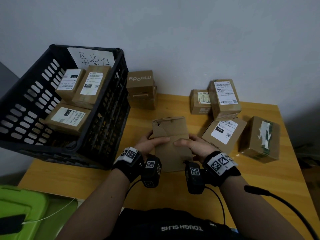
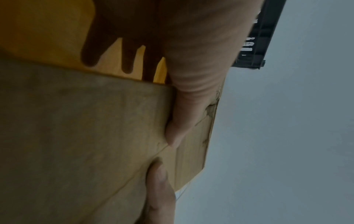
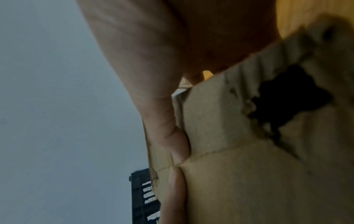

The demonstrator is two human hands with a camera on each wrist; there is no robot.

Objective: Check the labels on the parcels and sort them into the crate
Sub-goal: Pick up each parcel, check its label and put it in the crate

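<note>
A plain brown cardboard parcel (image 1: 170, 135) with a torn top flap is held above the yellow table (image 1: 69, 181), between both hands. My left hand (image 1: 150, 142) grips its left side, thumb on the upper face. On the other side my right hand (image 1: 192, 144) grips it the same way. No label shows on the face turned to me. The left wrist view shows the parcel (image 2: 86, 136) close up, and the right wrist view shows its torn edge (image 3: 249, 151). The black slatted crate (image 1: 103, 118) stands tilted at the left with three labelled parcels (image 1: 69, 116) inside.
A "moody" box (image 1: 141, 89) stands right of the crate. Several more parcels (image 1: 225, 97) lie at the table's back right, one with torn tape (image 1: 259, 139). A handwritten paper sign (image 1: 93, 58) hangs inside the crate. A green bin (image 1: 26, 213) sits at the lower left.
</note>
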